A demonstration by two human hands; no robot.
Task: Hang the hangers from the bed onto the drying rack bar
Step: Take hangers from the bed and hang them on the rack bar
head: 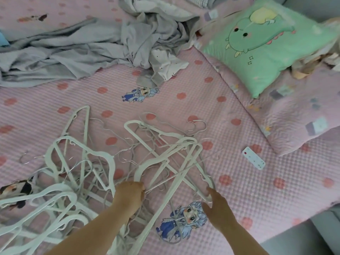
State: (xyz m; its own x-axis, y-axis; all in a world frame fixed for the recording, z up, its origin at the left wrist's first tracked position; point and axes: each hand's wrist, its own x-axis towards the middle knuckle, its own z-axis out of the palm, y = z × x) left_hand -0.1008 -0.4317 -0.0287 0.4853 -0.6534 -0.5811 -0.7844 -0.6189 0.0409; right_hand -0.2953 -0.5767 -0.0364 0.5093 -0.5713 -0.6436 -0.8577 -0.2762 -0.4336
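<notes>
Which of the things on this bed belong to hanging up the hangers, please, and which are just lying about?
For the job:
white hangers, tangled in a heap
left hand, gripping some of them
right hand, at one hanger's end

Lying about:
grey clothes
green pillow
white remote
pink quilt

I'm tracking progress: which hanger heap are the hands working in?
The right heap of white plastic hangers, nearest the white remote; the left hand grips it.

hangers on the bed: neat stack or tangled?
Tangled. The white hangers lie crisscrossed at all angles on the pink sheet, hooks pointing every way; the left hand grips into the heap.
</notes>
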